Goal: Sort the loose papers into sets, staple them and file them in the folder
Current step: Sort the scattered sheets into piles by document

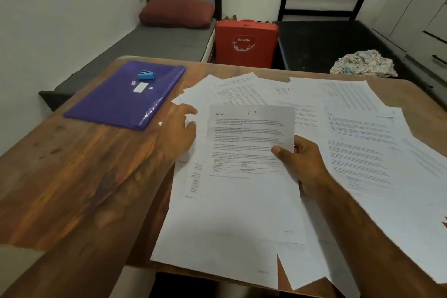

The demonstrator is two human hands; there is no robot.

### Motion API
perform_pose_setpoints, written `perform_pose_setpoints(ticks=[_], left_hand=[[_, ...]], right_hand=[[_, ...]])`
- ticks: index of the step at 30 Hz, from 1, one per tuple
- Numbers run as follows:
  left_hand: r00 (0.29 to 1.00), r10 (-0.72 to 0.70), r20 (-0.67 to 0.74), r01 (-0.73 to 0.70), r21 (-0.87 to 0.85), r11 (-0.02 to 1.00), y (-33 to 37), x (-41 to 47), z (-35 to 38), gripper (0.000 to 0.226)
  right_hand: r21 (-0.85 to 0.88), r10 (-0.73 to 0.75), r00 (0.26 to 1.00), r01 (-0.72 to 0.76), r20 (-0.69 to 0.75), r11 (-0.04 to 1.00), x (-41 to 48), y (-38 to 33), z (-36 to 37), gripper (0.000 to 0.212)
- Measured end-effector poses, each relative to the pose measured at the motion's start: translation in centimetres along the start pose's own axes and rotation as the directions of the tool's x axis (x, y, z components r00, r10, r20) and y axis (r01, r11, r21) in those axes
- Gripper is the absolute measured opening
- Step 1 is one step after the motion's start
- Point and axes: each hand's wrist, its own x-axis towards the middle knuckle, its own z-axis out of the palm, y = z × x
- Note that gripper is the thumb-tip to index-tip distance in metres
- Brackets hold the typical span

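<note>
Wood grain of the table fills the far left, and on it, towards the back, lies the purple folder, flat and closed, well apart from the papers. The blue stapler sits on top of the folder near its far edge, with a small white label just in front of it. Beyond the table, on a grey bed against the wall, rests a dark red pillow. Next comes my left hand, its fingers loose and spread, the tips touching the left edge of the spread sheets without gripping anything; it is blurred, so I cannot tell more of how the fingers lie. Right beside it is the printed sheet I hold up above the pile, face towards me, with blocks of text, a small grid of boxes near the bottom and a handwritten mark at the top that is too blurred to read. Behind it, past the table's far edge, a red suitcase stands between the two beds. My right hand pinches that sheet at its lower right edge, thumb on the front, fingers curled behind. Under and to the right of it the loose papers fan out, overlapping, across the table to its right side, some corners hanging over the near edge. At the far right, on the dark bed, lies a crumpled patterned cloth.
</note>
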Motion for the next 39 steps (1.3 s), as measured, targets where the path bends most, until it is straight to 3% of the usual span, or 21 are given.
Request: perform_pose_setpoints(ticks=[2,6,10,12,14,18,22,24,29,31,33,35,39], left_hand=[[0.998,0.066,0.008,-0.066,0.122,0.99,-0.9,1.9,0.6,0.035],[0.982,0.132,0.137,-0.158,0.197,0.968,-0.4,6.3,1.6,0.046],[0.933,-0.001,0.359,-0.167,0.437,0.884,0.7,8.0,3.3,0.046],[0.936,0.023,0.351,-0.204,0.49,0.847,0.0,7.7,4.5,0.039],[0.968,0.088,0.237,-0.195,0.478,0.856,-0.4,7.2,5.2,0.03],[0.99,0.081,0.118,-0.119,0.366,0.923,0.4,5.3,3.8,0.03],[0.991,0.025,0.13,-0.075,0.39,0.918,1.0,2.3,0.7,0.032],[0.989,-0.015,0.145,-0.031,0.313,0.949,0.7,0.6,-0.2,0.03],[0.93,-0.034,0.366,-0.026,0.159,0.987,-1.1,-2.6,-1.6,0.035],[0.936,-0.071,0.344,0.03,0.122,0.992,-1.8,-2.7,-2.0,0.038],[0.98,-0.058,0.188,0.03,0.152,0.988,-2.5,-1.7,-1.5,0.027],[0.99,-0.03,0.14,-0.001,0.214,0.977,-2.4,-0.2,-0.7,0.028],[0.956,-0.064,0.285,-0.041,0.347,0.937,-0.3,2.1,1.3,0.053]], right_hand=[[-0.007,0.016,1.0,-0.016,0.016,1.0,0.3,-0.1,-0.3,0.031],[-0.052,0.061,0.998,-0.059,0.036,0.997,0.7,0.3,-0.8,0.03],[-0.025,0.076,0.996,-0.075,0.042,0.997,1.1,0.7,-1.1,0.034],[-0.021,0.079,0.996,-0.078,0.035,0.997,1.1,0.5,-1.0,0.032],[-0.043,0.081,0.996,-0.079,0.023,0.996,1.0,0.4,-0.7,0.03],[-0.005,0.1,0.995,-0.1,0.008,0.995,0.5,-0.2,-0.4,0.024],[0.114,0.167,0.986,-0.167,0.007,0.979,0.1,-0.9,-0.7,0.024],[0.122,0.208,0.978,-0.209,0.023,0.97,0.1,-1.3,-0.9,0.025],[0.04,0.209,0.978,-0.21,0.031,0.977,-0.5,-2.1,-0.6,0.02],[-0.048,0.19,0.982,-0.19,0.013,0.981,-0.7,-1.9,-0.3,0.016],[-0.126,0.178,0.984,-0.178,-0.014,0.976,-0.8,-1.8,-0.1,0.011],[-0.145,0.172,0.985,-0.175,-0.03,0.974,-0.9,-1.8,0.1,0.012],[-0.172,0.155,0.987,-0.161,-0.049,0.972,-1.0,-1.9,0.4,0.014]])
